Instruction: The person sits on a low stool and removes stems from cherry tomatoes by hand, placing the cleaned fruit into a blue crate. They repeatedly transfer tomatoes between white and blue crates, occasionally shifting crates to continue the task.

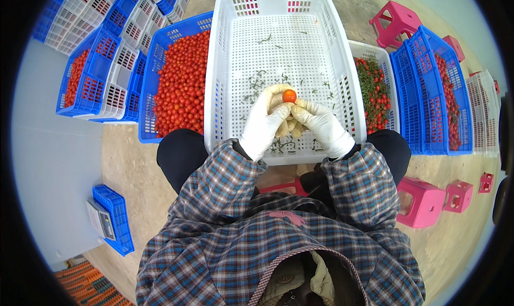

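Observation:
One orange-red cherry tomato (289, 96) is held between the bent index finger and thumb of my left hand (263, 119). My right hand (323, 125) meets it from the other side, its thumb and fingertips pressed together at the fruit's lower right. Whatever those right fingertips may pinch is hidden. Both hands wear pale gloves, stained yellowish at the fingers. They are above a large white plastic crate (281, 161) with a perforated bottom. Bits of green tomato stem (257, 83) lie scattered across that bottom.
To the left stands a blue crate (147, 105) of loose red cherry tomatoes (182, 81). At the right, a white crate (393, 85) holds tomatoes with green stems (373, 93). Beyond it are stacked blue crates (421, 93). Pink stools (425, 203) and a scale (102, 219) stand around.

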Demonstrator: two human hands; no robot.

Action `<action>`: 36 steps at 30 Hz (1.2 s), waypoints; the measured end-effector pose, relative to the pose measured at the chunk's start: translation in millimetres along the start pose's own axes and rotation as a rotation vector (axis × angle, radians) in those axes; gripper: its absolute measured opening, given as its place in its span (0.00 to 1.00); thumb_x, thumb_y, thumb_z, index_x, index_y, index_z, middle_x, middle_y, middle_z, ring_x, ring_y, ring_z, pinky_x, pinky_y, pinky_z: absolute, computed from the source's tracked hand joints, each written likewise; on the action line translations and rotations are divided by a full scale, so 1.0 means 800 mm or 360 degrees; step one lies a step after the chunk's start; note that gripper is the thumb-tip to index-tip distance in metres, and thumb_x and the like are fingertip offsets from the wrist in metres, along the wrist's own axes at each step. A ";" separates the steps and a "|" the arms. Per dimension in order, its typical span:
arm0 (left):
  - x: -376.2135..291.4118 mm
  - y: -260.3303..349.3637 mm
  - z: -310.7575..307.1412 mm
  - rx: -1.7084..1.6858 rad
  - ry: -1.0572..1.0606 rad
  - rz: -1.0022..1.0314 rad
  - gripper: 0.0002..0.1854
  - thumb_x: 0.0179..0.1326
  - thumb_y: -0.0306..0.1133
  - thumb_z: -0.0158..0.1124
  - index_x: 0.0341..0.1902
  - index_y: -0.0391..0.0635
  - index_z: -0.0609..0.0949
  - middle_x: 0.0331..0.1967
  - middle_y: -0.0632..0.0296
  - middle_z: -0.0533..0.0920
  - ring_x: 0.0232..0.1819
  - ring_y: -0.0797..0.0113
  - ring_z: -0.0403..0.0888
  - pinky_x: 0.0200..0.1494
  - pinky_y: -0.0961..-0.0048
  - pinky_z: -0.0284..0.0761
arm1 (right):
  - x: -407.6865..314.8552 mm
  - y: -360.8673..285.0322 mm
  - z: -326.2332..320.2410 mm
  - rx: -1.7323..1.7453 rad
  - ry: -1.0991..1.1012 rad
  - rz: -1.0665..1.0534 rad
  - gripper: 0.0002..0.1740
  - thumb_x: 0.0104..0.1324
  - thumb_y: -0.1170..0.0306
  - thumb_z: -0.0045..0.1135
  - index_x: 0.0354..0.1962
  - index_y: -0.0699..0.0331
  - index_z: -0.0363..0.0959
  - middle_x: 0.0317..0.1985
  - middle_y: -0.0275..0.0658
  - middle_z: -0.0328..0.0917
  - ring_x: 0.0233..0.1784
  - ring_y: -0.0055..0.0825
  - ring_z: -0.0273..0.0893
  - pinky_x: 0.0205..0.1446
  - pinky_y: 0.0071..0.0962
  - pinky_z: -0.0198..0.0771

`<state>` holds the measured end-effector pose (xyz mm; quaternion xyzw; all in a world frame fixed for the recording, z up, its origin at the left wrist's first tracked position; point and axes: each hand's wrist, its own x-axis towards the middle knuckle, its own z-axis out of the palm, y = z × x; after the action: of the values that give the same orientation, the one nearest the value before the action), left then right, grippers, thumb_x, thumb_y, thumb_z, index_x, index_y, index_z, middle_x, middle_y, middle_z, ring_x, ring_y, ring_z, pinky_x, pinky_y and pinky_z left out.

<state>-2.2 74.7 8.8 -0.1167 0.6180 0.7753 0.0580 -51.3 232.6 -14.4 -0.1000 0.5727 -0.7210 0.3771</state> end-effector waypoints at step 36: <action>-0.037 0.106 -0.313 -0.0764 0.0629 0.0584 0.25 0.72 0.49 0.52 0.60 0.41 0.74 0.62 0.51 0.73 0.66 0.53 0.70 0.64 0.51 0.72 | -0.001 0.050 0.041 -0.1660 0.0397 -0.0818 0.14 0.57 0.85 0.60 0.41 0.66 0.76 0.48 0.46 0.79 0.54 0.43 0.77 0.62 0.35 0.70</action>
<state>33.7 -186.5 43.9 -0.1619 0.4283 0.8582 -0.2319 -15.1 205.9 -39.5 -0.3219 0.8487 -0.4190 0.0215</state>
